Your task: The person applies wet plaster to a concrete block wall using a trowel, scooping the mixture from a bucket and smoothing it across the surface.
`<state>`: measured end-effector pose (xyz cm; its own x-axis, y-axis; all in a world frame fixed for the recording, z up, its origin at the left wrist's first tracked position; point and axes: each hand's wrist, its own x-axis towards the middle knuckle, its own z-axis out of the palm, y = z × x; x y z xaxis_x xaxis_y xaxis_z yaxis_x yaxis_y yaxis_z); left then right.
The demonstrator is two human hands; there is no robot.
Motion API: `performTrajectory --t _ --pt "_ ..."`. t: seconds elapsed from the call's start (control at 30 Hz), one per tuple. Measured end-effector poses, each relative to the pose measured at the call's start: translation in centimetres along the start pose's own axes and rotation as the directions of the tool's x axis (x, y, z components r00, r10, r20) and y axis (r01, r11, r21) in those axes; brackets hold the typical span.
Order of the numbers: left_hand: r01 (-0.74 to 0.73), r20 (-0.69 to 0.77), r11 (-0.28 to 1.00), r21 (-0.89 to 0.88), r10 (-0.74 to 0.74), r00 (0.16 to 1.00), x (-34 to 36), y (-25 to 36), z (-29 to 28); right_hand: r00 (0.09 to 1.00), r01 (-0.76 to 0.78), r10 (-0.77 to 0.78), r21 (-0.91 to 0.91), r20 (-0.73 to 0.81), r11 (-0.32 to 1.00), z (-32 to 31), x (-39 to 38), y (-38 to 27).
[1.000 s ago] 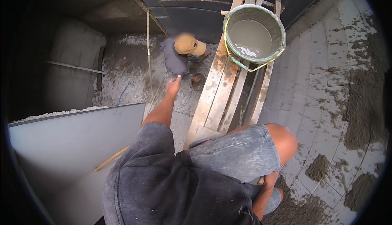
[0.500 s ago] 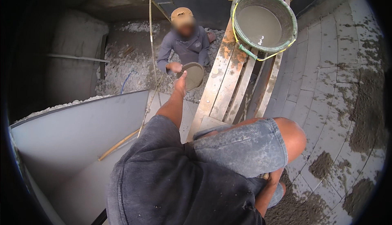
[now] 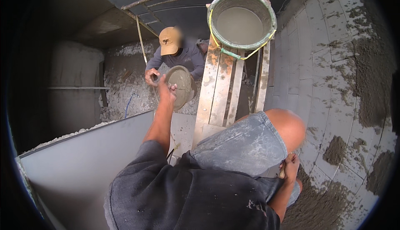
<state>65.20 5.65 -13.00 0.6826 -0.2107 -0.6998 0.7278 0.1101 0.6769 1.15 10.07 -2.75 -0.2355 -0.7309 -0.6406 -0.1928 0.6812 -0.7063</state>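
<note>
A grey block wall (image 3: 301, 63), spattered with wet mortar, fills the right side, and next to it runs a row of wooden planks (image 3: 208, 92) carrying a big green-rimmed bucket (image 3: 267, 21) of grey liquid. Below, there's the co-worker (image 3: 192, 59) in a tan cap (image 3: 169, 41), one hand (image 3: 151, 76) up at the left side of a smaller pail (image 3: 190, 84) of mortar. And look where that pail is: beyond the near end of the planks, left of them, between the two people! It's tilted, mouth facing up toward the wearer, the oval of its opening stretched lengthwise up and down the view.

Out goes the wearer's left arm, almost straight, elbow barely bent, the left hand (image 3: 168, 90) right at the pail's near-left rim, thumb raised, fingers curled; whether they grip it, one cannot tell. The right arm is bent low beside the knee, and the right hand (image 3: 291, 163) is wrapped around a short wooden handle (image 3: 282, 172), its long axis close to upright, lower end downward, the rest hidden.
</note>
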Motion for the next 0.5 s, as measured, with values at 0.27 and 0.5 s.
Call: performTrajectory --t 0.27,0.5 --pt "-0.139 0.581 0.969 0.204 -0.006 0.814 -16.6 9.0 4.3 0.999 0.024 -0.026 -0.058 -0.036 0.998 -2.3 -0.4 -1.6" --pt "-0.201 0.733 0.921 0.333 -0.119 0.669 -20.9 11.2 7.4 0.993 0.095 -0.097 -0.037 -0.070 0.995 -1.5 -0.1 -2.7"
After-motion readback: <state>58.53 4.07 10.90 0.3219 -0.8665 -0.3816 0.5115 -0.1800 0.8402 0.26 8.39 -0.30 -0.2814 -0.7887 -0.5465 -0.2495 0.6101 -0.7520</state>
